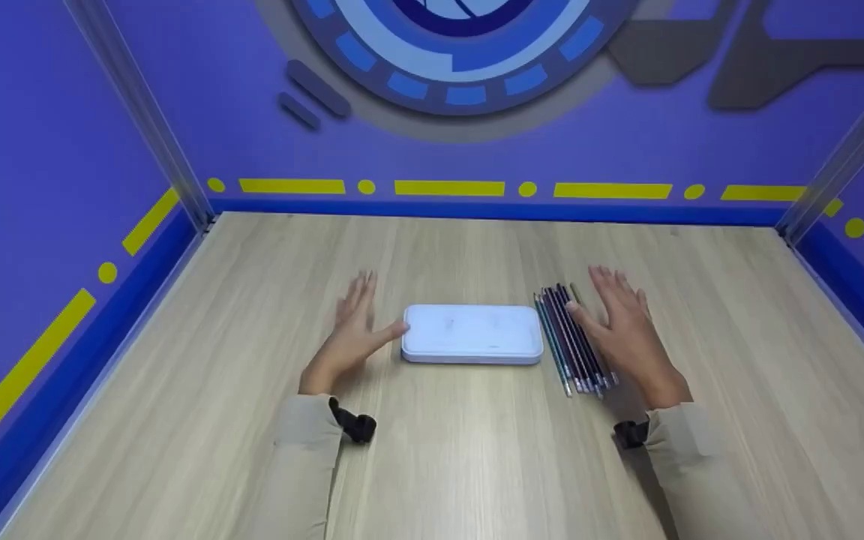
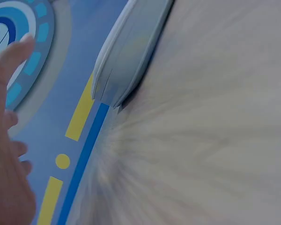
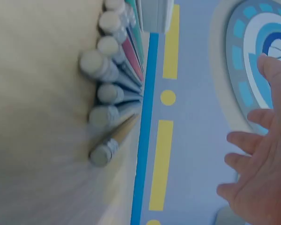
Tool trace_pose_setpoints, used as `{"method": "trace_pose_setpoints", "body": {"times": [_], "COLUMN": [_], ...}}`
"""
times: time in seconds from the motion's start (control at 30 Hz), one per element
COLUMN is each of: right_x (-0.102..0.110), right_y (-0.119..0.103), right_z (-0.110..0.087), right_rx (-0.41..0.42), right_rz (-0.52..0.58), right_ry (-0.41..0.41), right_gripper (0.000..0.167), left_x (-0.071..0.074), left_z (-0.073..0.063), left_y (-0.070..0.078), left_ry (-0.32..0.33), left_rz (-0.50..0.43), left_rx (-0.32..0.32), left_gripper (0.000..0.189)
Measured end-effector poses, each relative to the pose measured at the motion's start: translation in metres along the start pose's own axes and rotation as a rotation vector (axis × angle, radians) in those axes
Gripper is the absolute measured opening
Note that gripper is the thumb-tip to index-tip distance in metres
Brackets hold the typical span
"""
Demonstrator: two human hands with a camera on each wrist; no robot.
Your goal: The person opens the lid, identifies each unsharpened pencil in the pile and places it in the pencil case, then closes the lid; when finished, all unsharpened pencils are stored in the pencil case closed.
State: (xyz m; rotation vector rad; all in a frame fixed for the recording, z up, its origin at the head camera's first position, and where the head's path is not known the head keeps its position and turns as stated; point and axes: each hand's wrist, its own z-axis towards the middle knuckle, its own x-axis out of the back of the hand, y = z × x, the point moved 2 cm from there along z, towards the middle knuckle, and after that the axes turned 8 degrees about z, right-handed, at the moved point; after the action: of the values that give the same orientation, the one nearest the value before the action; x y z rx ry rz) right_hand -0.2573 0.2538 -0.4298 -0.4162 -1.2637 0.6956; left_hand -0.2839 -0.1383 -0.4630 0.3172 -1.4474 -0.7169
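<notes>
A closed white case (image 1: 473,334), flat with rounded corners, lies on the wooden table. Close to its right end is a bundle of pencils (image 1: 568,341), side by side and slightly slanted, eraser ends towards me. My left hand (image 1: 353,334) is held just left of the case, fingers extended and thumb pointing at its end; the left wrist view shows a gap between thumb and case (image 2: 131,51). Over the right side of the pencils hovers my right hand (image 1: 627,337), fingers spread and palm facing inward. In the right wrist view it is apart from the pencils (image 3: 110,93) and holds nothing.
The pale wooden table (image 1: 469,450) stretches around the case on all sides. A blue-purple panel (image 1: 432,161) with yellow dashes rises at its back edge, and similar panels stand at left and right. Metal posts (image 1: 143,112) mark the back corners.
</notes>
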Motion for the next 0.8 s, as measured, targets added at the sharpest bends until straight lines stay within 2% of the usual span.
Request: {"method": "trace_pose_setpoints", "body": {"times": [0.1, 0.17, 0.43, 0.6, 0.8], "right_x": [-0.008, -0.013, -0.036, -0.053, -0.068], "right_y": [-0.003, -0.007, -0.027, -0.041, -0.059], "right_z": [0.002, 0.004, 0.007, 0.005, 0.005], "right_rx": [0.018, 0.038, 0.215, 0.311, 0.331], "right_rz": [-0.012, -0.03, -0.133, -0.151, -0.194], "right_ry": [-0.064, -0.108, -0.261, -0.357, -0.471], "right_gripper": [0.076, 0.076, 0.069, 0.065, 0.06], "left_x": [-0.006, -0.009, -0.02, -0.026, -0.031], "left_z": [-0.001, -0.001, -0.001, -0.001, -0.001], "left_y": [-0.003, -0.005, -0.006, -0.006, -0.006], "left_ry": [-0.079, -0.106, -0.179, -0.2, -0.181], "left_rz": [-0.124, -0.176, -0.291, -0.263, -0.152], "left_rx": [0.001, 0.001, 0.025, 0.012, -0.008], "left_gripper": [0.115, 0.119, 0.124, 0.123, 0.115]}}
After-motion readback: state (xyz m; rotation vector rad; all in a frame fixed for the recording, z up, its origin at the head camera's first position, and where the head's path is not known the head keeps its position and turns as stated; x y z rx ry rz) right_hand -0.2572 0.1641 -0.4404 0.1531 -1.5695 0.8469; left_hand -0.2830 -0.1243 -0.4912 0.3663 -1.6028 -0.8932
